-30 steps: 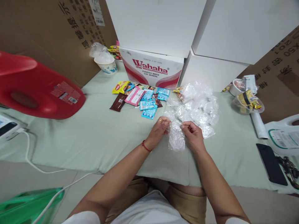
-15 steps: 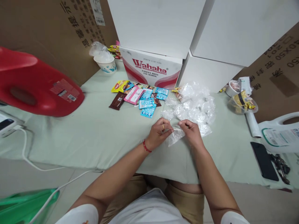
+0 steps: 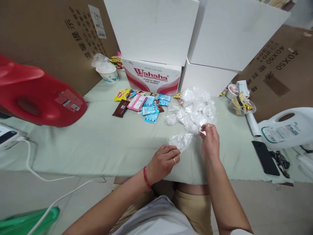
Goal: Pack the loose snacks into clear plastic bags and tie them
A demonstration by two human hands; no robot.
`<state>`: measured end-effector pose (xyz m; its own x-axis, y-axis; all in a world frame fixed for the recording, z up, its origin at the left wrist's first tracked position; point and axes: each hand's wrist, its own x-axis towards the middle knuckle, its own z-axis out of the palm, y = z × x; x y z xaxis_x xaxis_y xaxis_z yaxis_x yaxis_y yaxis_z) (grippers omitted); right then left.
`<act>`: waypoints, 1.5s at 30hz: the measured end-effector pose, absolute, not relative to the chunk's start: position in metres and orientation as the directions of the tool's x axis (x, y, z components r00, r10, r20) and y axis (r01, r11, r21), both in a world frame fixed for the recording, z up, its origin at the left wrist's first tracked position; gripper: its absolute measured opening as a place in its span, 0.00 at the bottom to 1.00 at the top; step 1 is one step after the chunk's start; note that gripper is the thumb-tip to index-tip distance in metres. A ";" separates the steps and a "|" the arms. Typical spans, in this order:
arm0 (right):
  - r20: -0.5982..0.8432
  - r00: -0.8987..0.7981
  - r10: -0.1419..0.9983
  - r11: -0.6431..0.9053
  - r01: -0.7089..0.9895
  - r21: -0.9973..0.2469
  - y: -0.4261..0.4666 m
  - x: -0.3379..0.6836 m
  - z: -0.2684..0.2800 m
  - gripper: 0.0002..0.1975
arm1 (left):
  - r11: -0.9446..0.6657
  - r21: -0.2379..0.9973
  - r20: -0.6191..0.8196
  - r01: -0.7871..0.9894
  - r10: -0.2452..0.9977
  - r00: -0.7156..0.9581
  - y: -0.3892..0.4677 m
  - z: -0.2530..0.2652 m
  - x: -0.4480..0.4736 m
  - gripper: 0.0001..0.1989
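Note:
My left hand point(image 3: 166, 160), with a ring and a red string bracelet, pinches the near edge of a see-through plastic bag point(image 3: 182, 141) lying on the cloth. To its right, my right hand point(image 3: 210, 138) is raised at the front edge of a heap of crumpled see-through plastic bags point(image 3: 195, 111). Its fingertips are closed together by a thin bit of plastic, partly hidden by the fingers. Left of the heap lie snack packs: blue sachets point(image 3: 150, 111), a pink packet point(image 3: 137, 102), a dark brown packet point(image 3: 120, 108) and a yellow packet point(image 3: 122, 94).
A Wahaha carton point(image 3: 151, 76) stands at the back below white boxes point(image 3: 156, 29). The red jug point(image 3: 49, 94) is at left, near a paper cup point(image 3: 107, 74). On the right are a plastic bowl point(image 3: 242, 106), white jug point(image 3: 286, 129), phone point(image 3: 265, 158) and keys point(image 3: 281, 162).
My hands have moved apart: the left came down and nearer with the bag, and the right went rightward to the heap's edge. The whole view has shifted slightly.

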<state>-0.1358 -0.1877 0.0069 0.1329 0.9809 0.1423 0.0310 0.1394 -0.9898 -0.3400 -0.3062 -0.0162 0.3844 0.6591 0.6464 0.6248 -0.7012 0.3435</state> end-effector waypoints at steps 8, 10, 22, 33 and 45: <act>0.105 -0.500 0.859 0.488 0.741 -0.462 -0.206 -0.156 -0.014 0.18 | -0.788 0.234 0.590 0.570 0.581 0.560 -0.330 -0.032 -0.337 0.09; 0.008 -0.563 0.826 0.519 0.756 -0.399 -0.210 -0.162 -0.015 0.11 | -0.781 0.216 0.547 0.587 0.594 0.590 -0.340 -0.042 -0.339 0.07; -0.100 -0.303 0.948 -0.006 0.296 -0.955 -0.230 -0.145 -0.013 0.14 | -0.353 0.757 0.529 0.550 0.825 -0.198 -0.370 -0.033 -0.362 0.10; -0.216 -0.214 0.953 -0.219 0.010 -0.976 -0.247 -0.156 -0.004 0.20 | 0.080 0.996 -0.067 0.030 0.949 -0.307 -0.303 -0.023 -0.352 0.27; -0.078 -0.157 0.985 -0.061 0.108 -0.992 -0.252 -0.177 -0.011 0.19 | 0.059 0.998 -0.051 0.018 0.951 -0.304 -0.310 -0.019 -0.350 0.30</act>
